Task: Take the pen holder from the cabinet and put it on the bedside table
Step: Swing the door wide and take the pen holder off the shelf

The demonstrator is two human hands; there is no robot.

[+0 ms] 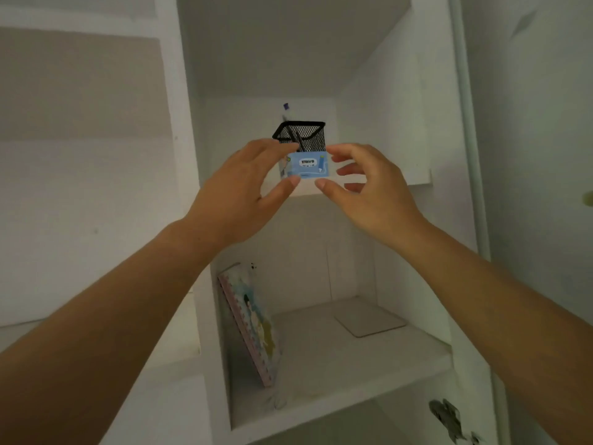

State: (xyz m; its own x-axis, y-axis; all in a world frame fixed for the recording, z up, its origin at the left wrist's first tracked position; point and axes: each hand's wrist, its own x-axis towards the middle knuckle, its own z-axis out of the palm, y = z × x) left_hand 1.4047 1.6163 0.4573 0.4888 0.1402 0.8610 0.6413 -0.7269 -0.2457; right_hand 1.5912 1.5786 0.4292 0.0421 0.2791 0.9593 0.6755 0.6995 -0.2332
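— One holder (301, 136), black mesh, at the front edge of the upper shelf (401, 178). Is it held?
— Pinched from both sides. The left hand (244, 194) curls round its left face, thumb at the base. The right hand (375, 194) has forefinger and thumb on the right front corner, the other fingers spread free.
— So the right grip is thin.
— I'd judge so. If it slips, the holder could tip off the edge.
— And the pens (285, 110)?
— They stand loose, leaning. Tilt the holder on the way out and they could spill, likely toward the lower shelf, where a notebook (253, 319) leans on the left wall.
— Anything overhead?
— The cabinet (433, 123) roof is well above; the tall pen should pass. I can't tell whether the base is clear of the shelf.
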